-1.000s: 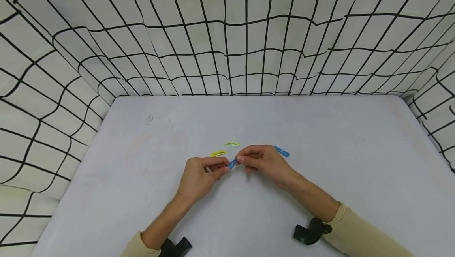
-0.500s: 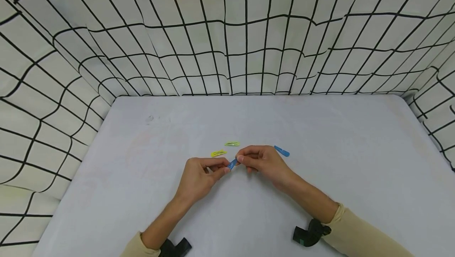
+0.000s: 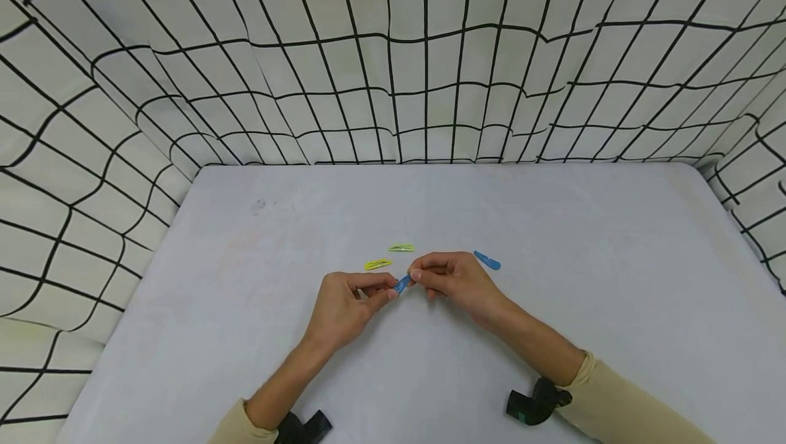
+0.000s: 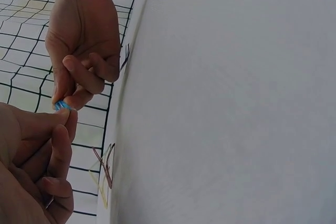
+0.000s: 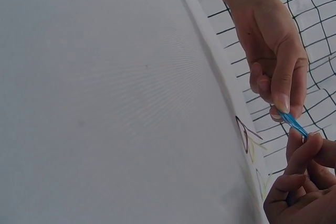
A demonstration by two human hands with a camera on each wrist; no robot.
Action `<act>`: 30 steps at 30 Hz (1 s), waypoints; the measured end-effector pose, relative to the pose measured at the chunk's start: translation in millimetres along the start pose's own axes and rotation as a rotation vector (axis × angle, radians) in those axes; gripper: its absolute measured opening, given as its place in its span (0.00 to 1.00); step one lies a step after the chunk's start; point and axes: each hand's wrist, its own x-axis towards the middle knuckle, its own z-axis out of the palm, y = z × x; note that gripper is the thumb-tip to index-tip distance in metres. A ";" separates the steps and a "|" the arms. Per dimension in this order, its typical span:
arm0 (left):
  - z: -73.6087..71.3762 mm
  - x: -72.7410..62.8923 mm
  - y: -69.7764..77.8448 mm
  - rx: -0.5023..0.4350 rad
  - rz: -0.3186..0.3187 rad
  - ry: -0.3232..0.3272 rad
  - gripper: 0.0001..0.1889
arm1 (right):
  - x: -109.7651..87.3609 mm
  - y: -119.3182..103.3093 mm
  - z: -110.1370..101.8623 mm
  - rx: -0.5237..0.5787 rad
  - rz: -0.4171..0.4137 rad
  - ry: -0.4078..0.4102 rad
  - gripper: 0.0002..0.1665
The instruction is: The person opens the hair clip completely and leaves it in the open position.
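A small blue snap hair clip [image 3: 402,284] is held above the white table, between my two hands. My left hand [image 3: 345,306] pinches its lower end between thumb and finger. At the upper end, the fingertips of my right hand [image 3: 459,282] pinch it. In the right wrist view the blue hair clip [image 5: 294,123] spans the short gap between both sets of fingertips. Whether the clip is snapped or unsnapped is too small to tell. Past the left fingers lie a yellow hair clip [image 3: 377,264] and a yellow-green one [image 3: 401,248]. Another blue hair clip [image 3: 487,260] lies just beyond the right hand.
The white table [image 3: 245,335] spreads out on both sides of the hands. A black wire grid [image 3: 393,89] over white walls rises along the back and sides. Dark wrist-worn devices [image 3: 534,402] sit at both sleeve cuffs.
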 end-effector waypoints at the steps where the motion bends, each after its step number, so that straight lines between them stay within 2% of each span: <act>1: 0.0 -0.1 0.3 0.001 0.001 0.001 0.06 | 0.0 0.0 0.0 -0.002 -0.002 -0.001 0.09; 24: 5.1 0.1 0.6 0.003 -0.026 0.009 0.07 | 2.1 3.3 -1.4 -0.037 -0.013 0.002 0.09; 30: 4.4 0.1 -0.2 -0.008 -0.051 -0.005 0.07 | 3.5 5.1 -1.5 -0.032 0.009 -0.015 0.11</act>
